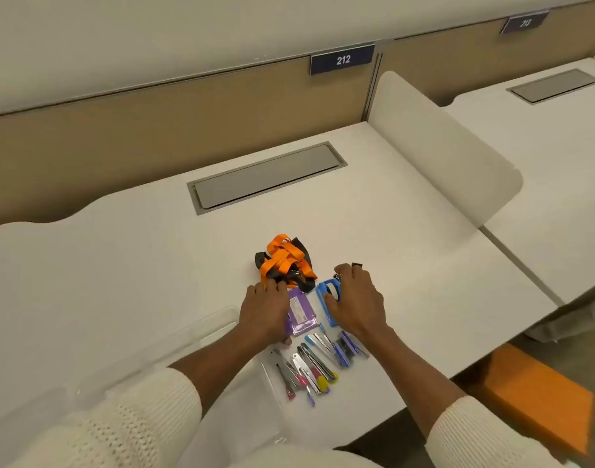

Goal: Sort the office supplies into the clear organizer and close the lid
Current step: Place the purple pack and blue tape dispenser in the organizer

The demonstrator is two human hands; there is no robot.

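Observation:
A tangle of orange and black lanyards point(284, 260) lies on the white desk. In front of it are a purple staple box point(301, 314) and a blue stapler point(326, 298). Several staplers and staple removers point(318, 363) lie in a row nearer the desk's front edge. My left hand point(264, 307) rests on the purple box, fingertips touching the lanyards. My right hand point(355, 298) lies over the blue stapler, fingers curled around it. The clear organizer point(201, 336) sits at the left under my left forearm, hard to make out, lid position unclear.
A grey cable hatch point(267, 177) is set into the desk behind the supplies. A white rounded divider point(441, 143) stands on the right, with a neighbouring desk beyond it. An orange box point(539, 396) sits on the floor at the lower right.

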